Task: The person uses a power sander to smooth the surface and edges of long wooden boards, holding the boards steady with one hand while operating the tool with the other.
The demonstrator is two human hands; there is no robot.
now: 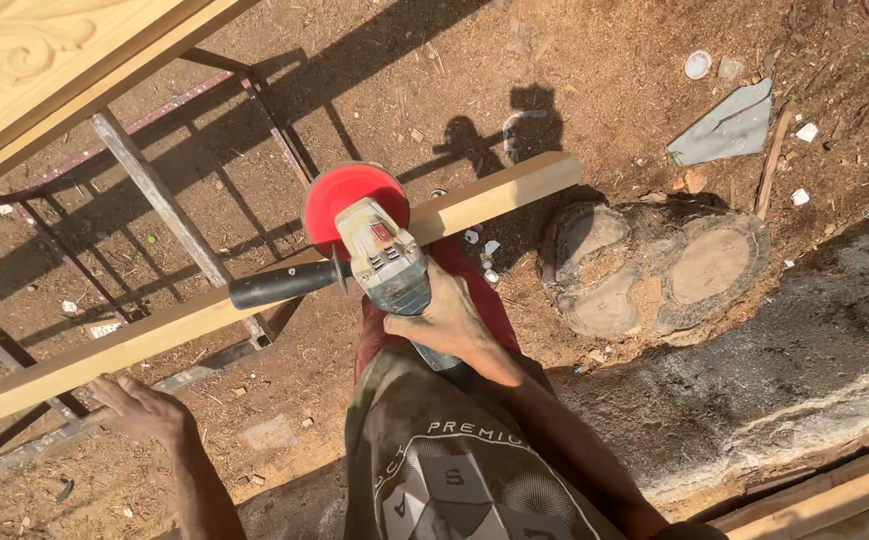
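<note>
Right hand (452,322) grips dusty grinder (390,265); left hand (145,410) flat, steadying pale plank (255,300).

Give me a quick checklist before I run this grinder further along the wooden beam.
1. Right hand grips the angle grinder body: ok.
2. Left hand steadies the wooden beam: ok, resting at its edge.
3. Side handle held: not ok, free.
4. Red disc sits on the beam: ok.
5. Beam support on the metal frame: cannot tell whether clamped.
6. Footing near the tree stump: cannot tell.
</note>
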